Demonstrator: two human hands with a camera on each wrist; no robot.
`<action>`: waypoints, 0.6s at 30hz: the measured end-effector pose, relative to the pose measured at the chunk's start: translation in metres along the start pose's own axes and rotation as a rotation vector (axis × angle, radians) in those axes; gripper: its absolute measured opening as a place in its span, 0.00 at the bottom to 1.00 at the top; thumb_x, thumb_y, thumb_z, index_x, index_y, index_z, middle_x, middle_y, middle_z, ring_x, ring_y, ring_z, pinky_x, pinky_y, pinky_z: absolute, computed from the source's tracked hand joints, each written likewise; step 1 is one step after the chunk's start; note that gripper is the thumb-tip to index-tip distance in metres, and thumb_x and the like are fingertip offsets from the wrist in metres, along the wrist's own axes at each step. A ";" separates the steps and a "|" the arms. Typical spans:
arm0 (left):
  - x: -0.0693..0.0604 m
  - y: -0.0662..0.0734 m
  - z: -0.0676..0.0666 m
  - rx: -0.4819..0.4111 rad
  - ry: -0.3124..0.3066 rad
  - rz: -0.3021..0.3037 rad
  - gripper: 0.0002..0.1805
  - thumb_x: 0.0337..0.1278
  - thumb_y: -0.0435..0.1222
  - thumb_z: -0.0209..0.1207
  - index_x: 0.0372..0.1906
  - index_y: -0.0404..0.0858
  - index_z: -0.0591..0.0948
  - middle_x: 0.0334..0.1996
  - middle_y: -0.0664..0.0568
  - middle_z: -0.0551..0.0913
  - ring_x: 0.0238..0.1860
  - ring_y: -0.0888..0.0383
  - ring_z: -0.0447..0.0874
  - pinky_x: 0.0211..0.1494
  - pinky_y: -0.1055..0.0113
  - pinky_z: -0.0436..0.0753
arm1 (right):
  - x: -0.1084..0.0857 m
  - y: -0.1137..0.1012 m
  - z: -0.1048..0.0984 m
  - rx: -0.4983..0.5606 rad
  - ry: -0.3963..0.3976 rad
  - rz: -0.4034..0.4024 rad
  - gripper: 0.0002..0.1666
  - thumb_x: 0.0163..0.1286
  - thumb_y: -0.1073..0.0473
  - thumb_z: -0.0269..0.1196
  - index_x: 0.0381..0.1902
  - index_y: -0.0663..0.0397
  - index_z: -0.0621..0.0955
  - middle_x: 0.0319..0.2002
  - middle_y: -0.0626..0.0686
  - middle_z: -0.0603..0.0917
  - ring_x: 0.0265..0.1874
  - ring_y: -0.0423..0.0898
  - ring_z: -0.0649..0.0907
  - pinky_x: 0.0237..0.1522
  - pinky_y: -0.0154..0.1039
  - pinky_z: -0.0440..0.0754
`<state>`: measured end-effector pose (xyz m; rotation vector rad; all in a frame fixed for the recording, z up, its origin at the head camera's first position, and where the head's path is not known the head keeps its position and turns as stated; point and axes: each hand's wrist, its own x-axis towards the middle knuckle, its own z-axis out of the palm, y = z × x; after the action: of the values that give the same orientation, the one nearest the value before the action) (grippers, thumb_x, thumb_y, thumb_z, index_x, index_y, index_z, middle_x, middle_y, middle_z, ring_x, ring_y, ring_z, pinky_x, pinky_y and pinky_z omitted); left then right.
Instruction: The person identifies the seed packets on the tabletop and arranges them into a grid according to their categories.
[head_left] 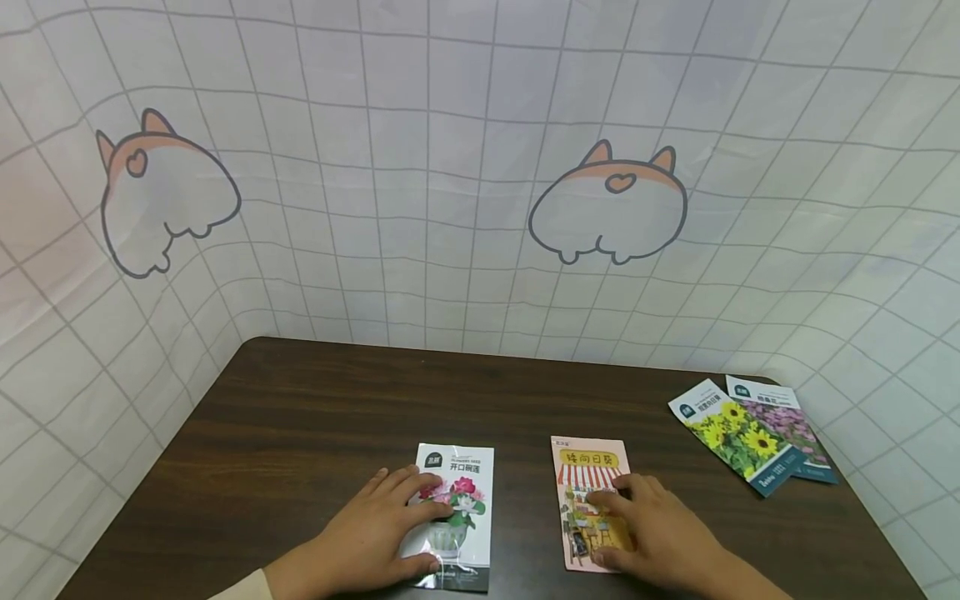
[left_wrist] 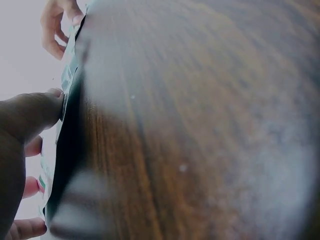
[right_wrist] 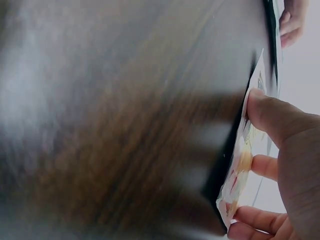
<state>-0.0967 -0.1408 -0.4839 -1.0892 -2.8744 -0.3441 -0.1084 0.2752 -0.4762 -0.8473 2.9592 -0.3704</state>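
In the head view, a white flower-seed packet [head_left: 468, 550] printed with pink blooms in a bowl lies on the table near the front. My left hand [head_left: 367, 533] rests on its left side, thumb and fingertips touching the printed face. To the right lies a pink seed packet [head_left: 588, 458] with a striped-awning picture. My right hand [head_left: 663, 529] touches it from the right, fingers lightly bent on top. The right wrist view shows the thumb [right_wrist: 270, 115] and fingertips against the face of this pink packet [right_wrist: 235, 185]. Neither hand's fingers curl under a packet.
At the table's far right, a yellow-flower seed packet [head_left: 735, 433] partly covers a purple-flower seed packet [head_left: 795, 421]. The dark wooden table [head_left: 322, 400] ends at a white gridded curtain [head_left: 420, 208] behind and on both sides.
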 end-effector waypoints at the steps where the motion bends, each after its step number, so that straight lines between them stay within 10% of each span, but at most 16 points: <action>1: 0.000 0.000 0.000 0.001 0.003 0.000 0.32 0.61 0.69 0.57 0.65 0.61 0.80 0.69 0.54 0.72 0.71 0.42 0.68 0.69 0.34 0.66 | 0.000 -0.001 0.000 -0.001 -0.001 -0.001 0.43 0.60 0.18 0.59 0.64 0.34 0.80 0.55 0.55 0.77 0.53 0.53 0.77 0.50 0.60 0.80; 18: -0.005 0.001 0.001 0.010 0.037 0.015 0.31 0.61 0.69 0.57 0.65 0.61 0.79 0.68 0.54 0.73 0.70 0.42 0.69 0.67 0.32 0.67 | -0.001 -0.019 0.003 0.026 -0.059 -0.013 0.43 0.60 0.19 0.60 0.66 0.34 0.79 0.55 0.52 0.74 0.49 0.49 0.75 0.34 0.46 0.81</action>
<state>-0.0928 -0.1430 -0.4858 -1.0905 -2.8310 -0.3456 -0.0979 0.2598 -0.4746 -0.8594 2.8900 -0.3771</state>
